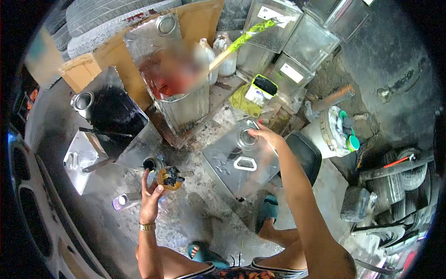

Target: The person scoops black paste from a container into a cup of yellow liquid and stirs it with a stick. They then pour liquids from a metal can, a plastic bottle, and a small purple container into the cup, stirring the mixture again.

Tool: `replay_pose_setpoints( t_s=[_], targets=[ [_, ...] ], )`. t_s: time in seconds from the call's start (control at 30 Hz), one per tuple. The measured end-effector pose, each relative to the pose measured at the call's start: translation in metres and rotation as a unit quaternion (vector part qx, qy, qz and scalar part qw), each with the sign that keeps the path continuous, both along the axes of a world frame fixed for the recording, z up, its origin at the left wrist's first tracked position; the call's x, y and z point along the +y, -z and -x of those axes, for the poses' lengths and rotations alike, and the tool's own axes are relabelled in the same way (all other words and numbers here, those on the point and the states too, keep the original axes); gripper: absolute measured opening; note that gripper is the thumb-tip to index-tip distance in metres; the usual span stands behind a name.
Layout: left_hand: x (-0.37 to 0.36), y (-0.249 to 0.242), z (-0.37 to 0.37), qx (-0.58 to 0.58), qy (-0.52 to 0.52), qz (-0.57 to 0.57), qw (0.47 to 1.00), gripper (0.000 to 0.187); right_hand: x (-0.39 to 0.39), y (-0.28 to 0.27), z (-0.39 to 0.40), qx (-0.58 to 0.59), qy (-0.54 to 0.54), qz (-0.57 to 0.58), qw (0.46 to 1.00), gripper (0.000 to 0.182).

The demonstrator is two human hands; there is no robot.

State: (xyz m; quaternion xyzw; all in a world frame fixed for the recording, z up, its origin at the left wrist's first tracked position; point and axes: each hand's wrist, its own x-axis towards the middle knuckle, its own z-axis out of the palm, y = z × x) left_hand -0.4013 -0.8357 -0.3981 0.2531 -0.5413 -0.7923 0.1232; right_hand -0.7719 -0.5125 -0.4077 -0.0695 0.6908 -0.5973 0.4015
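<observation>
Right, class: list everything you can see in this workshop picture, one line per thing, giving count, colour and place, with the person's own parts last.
Closed metal can: one, silver, centre floor, white handle on top.
Cut-open metal cans: several, silver, upper centre and left.
Stacked metal cans: several, silver with white labels, top right.
Small orange cup: one, holding dark bits, centre.
Cardboard: brown, behind the cans, upper left.
Tyres: grey, top left.
White tub: one, dark contents, upper centre.
Stick: one, green-wrapped, leaning at top.
Sandals: two, teal, on the person's feet.
Wristwatch: one, gold, left wrist.
Left hand: holds the orange cup.
Right hand: on the closed can's cap.
</observation>
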Motion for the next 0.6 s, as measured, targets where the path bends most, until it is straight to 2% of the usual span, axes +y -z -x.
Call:
replay_pose_setpoints(
  t_s=[0.03,0.13,0.23,0.27,0.33,0.37,0.43,0.5,0.57,0.6],
  targets=[
    [0.000,0.001,0.000,0.006,-0.006,-0.005,1.000,0.093,0.006,0.002,-0.006,0.004,0.001,-0.002,1.000,0.066],
    [-0.002,-0.005,-0.003,0.017,-0.019,-0.025,0.999,0.094,0.032,0.012,-0.038,0.007,0.104,0.024,0.994,0.065],
    [-0.010,-0.007,-0.010,0.012,-0.022,-0.022,0.999,0.093,0.036,0.035,-0.074,-0.030,0.204,0.054,0.977,0.051],
    [-0.010,-0.015,-0.011,0.022,-0.027,-0.028,0.999,0.093,0.032,0.038,-0.091,-0.036,0.198,0.057,0.978,0.051],
    [-0.023,-0.013,-0.022,0.012,-0.022,0.002,1.000,0.092,0.020,0.041,-0.125,0.004,0.299,0.067,0.952,0.048],
    [-0.029,-0.016,-0.029,0.010,-0.020,0.014,1.000,0.092,0.014,0.041,-0.139,-0.003,0.286,0.068,0.956,0.048],
    [-0.045,-0.020,-0.045,-0.021,-0.013,0.032,0.999,0.095,0.009,0.044,-0.157,-0.005,0.337,0.110,0.935,0.070],
    [-0.067,-0.014,-0.067,-0.070,0.047,0.080,0.993,0.095,0.017,0.057,-0.153,-0.008,0.299,0.089,0.950,0.080],
    [-0.075,-0.015,-0.085,-0.077,0.066,0.065,0.993,0.099,0.022,0.048,-0.160,0.002,0.279,0.024,0.960,0.087],
    [-0.076,-0.007,-0.095,-0.086,0.061,0.052,0.993,0.101,0.022,0.044,-0.163,-0.003,0.313,0.063,0.948,0.086]
  ],
)
